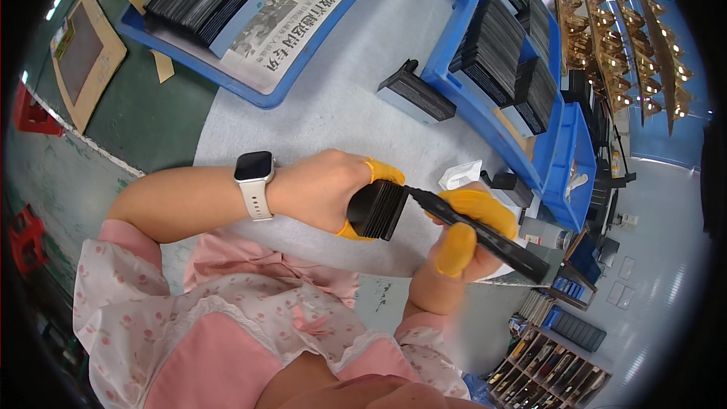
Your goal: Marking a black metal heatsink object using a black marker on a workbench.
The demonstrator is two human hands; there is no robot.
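My left hand [324, 186], with yellow finger cots and a white watch [254, 174] at the wrist, is closed around a small stack of thin black plates [381, 210]. Its layered edges face right. In my right hand [475, 221], also in yellow finger cots, lies a thick black marker pen [503, 247]. The pen's tip is right at the upper right corner of the stack; I cannot tell whether it touches. Both hands are over a worktable covered with pale cloth [303, 125].
A blue tray [261, 97] lined with newspaper holds a block of stacked black plates [198, 1]. Blue bins [485, 125] at right carry more stacks. A short row of black plates [416, 95] stands on the cloth. A framed board [82, 64] lies far left.
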